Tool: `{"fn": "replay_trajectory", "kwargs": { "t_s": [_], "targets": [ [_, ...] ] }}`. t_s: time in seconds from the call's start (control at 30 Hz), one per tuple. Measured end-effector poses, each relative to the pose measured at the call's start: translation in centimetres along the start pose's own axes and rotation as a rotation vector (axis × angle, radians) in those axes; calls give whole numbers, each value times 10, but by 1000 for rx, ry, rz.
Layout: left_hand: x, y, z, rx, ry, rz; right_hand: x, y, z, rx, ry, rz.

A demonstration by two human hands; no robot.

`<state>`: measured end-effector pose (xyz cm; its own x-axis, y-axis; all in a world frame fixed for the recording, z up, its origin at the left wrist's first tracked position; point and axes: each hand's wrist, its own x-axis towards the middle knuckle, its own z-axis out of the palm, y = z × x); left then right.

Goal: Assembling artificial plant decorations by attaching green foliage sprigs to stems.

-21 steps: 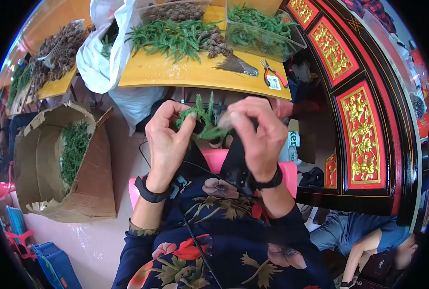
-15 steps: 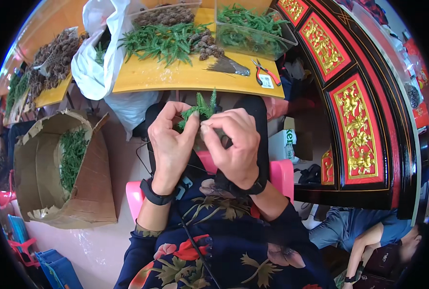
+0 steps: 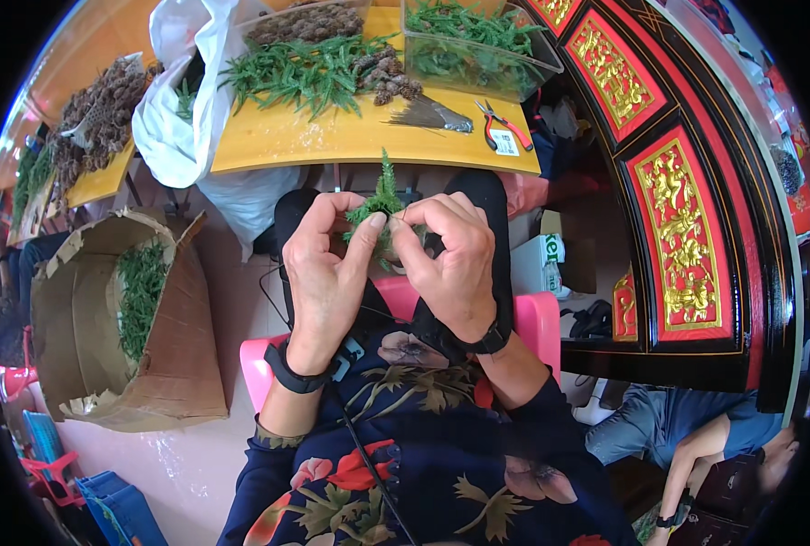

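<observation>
Above my lap, my left hand [image 3: 321, 259] is closed around a small bunch of green artificial fir sprigs [image 3: 385, 194], thumb pressed on its base. One feathery sprig sticks straight up from the bunch, and some of the green hangs below the fingers. At the same base, my right hand [image 3: 455, 264] pinches with thumb and forefinger; what lies between those fingertips is too small to make out. Both hands nearly touch at the bunch.
On the yellow table [image 3: 332, 146] lie loose green sprigs [image 3: 300, 75], pine cones [image 3: 389, 77], a bundle of thin wires [image 3: 430, 116] and red-handled pliers [image 3: 505, 130]. A clear bin [image 3: 482, 77] holds more greenery. A torn cardboard box [image 3: 173, 337] stands left; a carved panel [image 3: 683, 246], right.
The bunch has turned so that one sprig now points straight up. My right hand has shifted slightly right, its fingertips still at the base.
</observation>
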<state>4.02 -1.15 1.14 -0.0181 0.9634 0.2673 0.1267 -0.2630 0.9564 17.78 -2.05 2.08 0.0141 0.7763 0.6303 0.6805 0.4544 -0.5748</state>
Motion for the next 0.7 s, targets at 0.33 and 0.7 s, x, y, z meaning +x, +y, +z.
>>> {"fn": "replay_trajectory", "kwargs": {
  "t_s": [0.33, 0.7],
  "targets": [
    [-4, -8, 5, -300, -35, -191, -3, -8, -4, -226, 95, -175],
    [-9, -10, 13, -688, -27, -367, -9, -6, 3, -285, 87, -185]
  ]
}}
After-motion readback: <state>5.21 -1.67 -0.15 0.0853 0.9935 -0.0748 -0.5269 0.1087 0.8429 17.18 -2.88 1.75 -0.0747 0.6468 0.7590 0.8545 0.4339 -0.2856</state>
